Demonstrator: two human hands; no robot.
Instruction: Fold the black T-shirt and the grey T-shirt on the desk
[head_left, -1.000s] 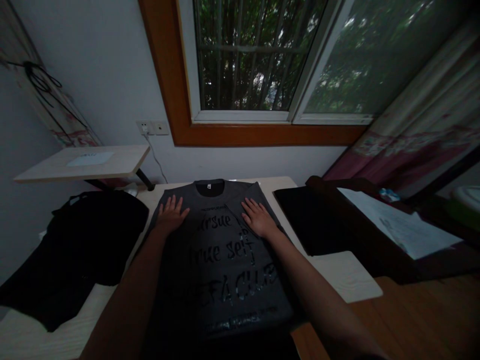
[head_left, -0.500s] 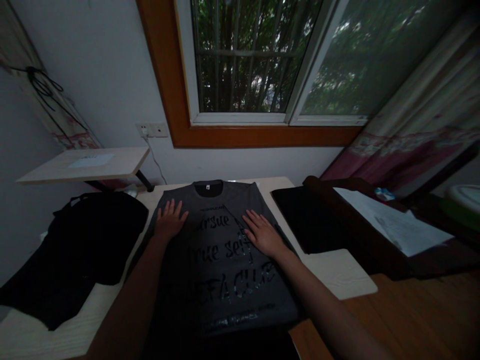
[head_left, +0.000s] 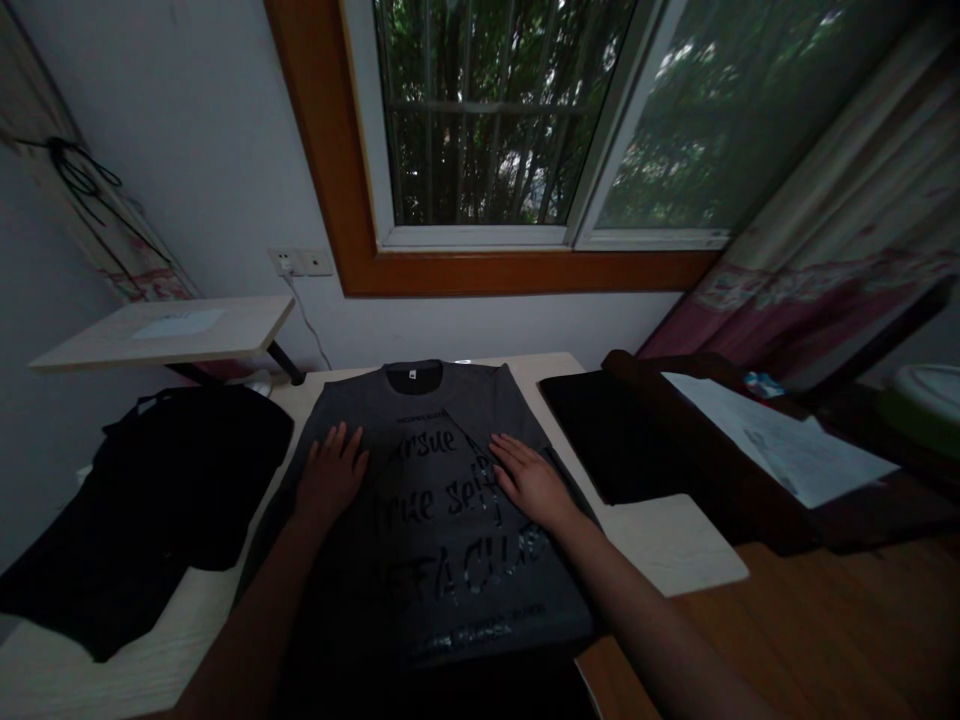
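Note:
A dark grey T-shirt (head_left: 420,500) with black printed lettering lies spread on the table, its neckline towards the window. My left hand (head_left: 331,474) rests flat on the shirt's left side, fingers stretched out. On the right side of the print, my right hand (head_left: 529,478) lies flat with its fingers extended. Neither hand grips the cloth. The shirt's near end falls into deep shadow and is hard to make out.
Black clothing (head_left: 187,480) is heaped on the table's left part, below a small raised shelf (head_left: 247,325). A flat black item (head_left: 592,430) lies to the right. Beyond it, a paper sheet (head_left: 780,440) rests on a dark brown surface. The pale table (head_left: 675,545) has its edge at right.
My left hand has slid down the shirt, towards me. The right hand stays nearly in place, lying flat. The view has shifted very slightly.

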